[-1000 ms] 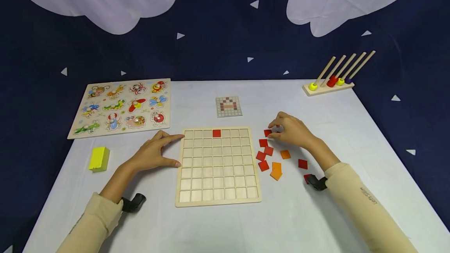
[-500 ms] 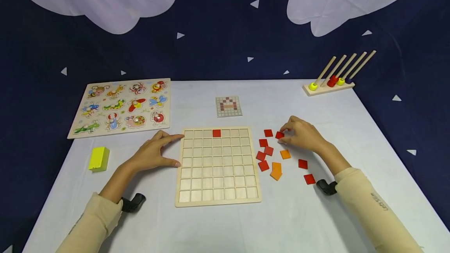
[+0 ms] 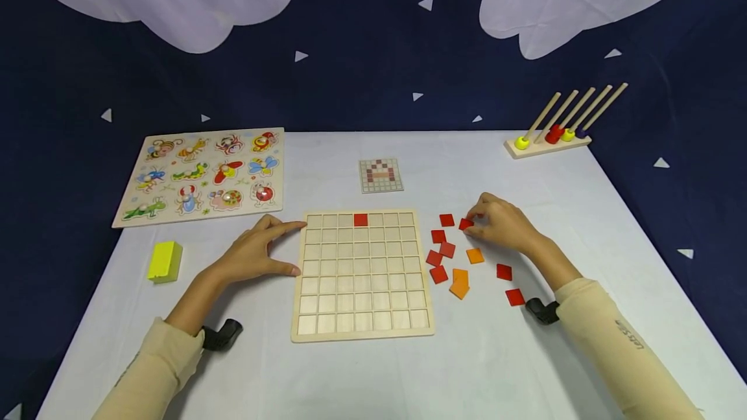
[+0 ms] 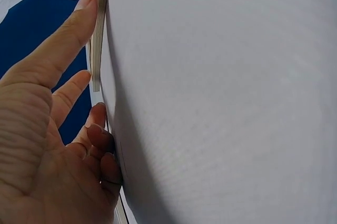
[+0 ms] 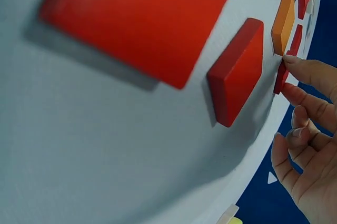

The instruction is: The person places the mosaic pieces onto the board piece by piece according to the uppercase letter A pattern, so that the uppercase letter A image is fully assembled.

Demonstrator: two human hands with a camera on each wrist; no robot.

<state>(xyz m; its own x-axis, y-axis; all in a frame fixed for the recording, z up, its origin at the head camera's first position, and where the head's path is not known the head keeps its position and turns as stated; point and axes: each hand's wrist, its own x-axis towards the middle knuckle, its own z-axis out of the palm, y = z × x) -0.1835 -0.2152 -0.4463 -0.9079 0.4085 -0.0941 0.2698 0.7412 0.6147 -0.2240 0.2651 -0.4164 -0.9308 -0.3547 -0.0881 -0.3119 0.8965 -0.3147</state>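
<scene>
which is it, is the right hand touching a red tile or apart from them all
Touching. The right wrist view shows it: the right hand has its thumb and a fingertip against one red tile, with no gap.

The left hand (image 3: 251,255) is held at left, thumb (image 3: 283,268) and forefinger (image 3: 286,231) spread; at right, the right hand (image 3: 500,222) is set in a pinch.

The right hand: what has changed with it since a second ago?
The right hand has moved rightward, away from the board, and now pinches a red tile. Another red tile lies uncovered where its fingertips were. The left hand stays at the board's left edge; the board's only tile hasn't moved.
</scene>
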